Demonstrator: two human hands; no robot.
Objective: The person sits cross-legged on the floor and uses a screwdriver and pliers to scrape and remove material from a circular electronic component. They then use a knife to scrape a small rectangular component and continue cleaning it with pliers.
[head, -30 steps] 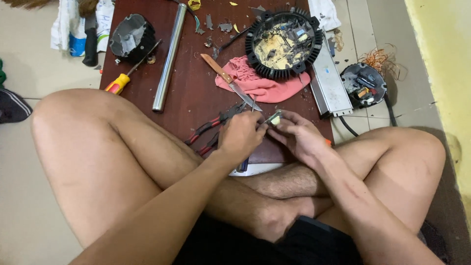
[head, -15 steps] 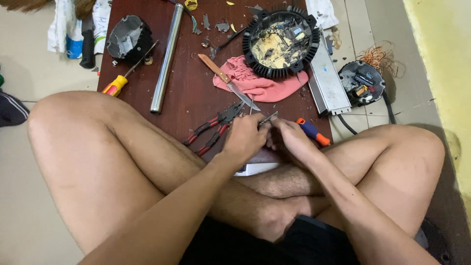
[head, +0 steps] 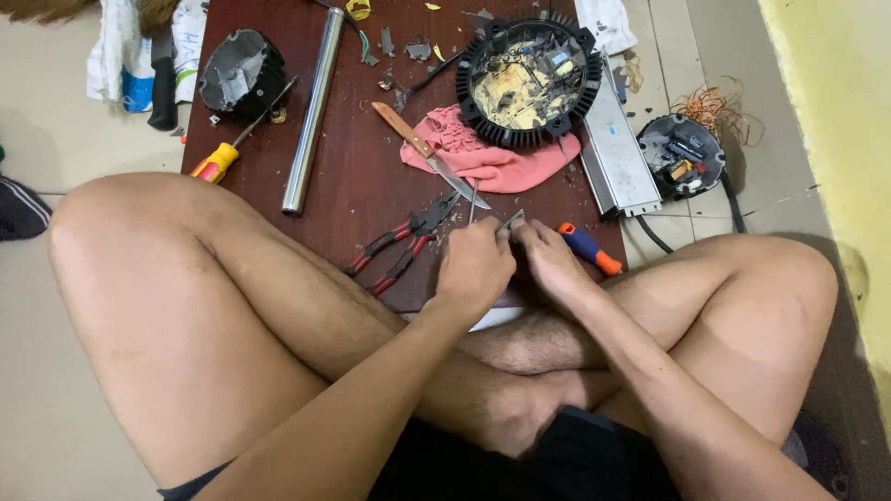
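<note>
Left hand (head: 475, 264) and right hand (head: 548, 260) are pinching a small grey metal piece (head: 511, 220) together; red-handled pliers (head: 401, 246) are lying just left. Next move likely needs a firm grip.

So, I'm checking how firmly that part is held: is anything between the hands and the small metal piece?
Nothing visible does. The left hand and the right hand both pinch the small metal piece directly at the fingertips, above the brown board. The red pliers lie apart, to the left.

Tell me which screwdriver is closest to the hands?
The orange-and-blue-handled screwdriver, lying right beside the right hand. The yellow-and-red-handled screwdriver sits far off at the board's left edge.
</note>
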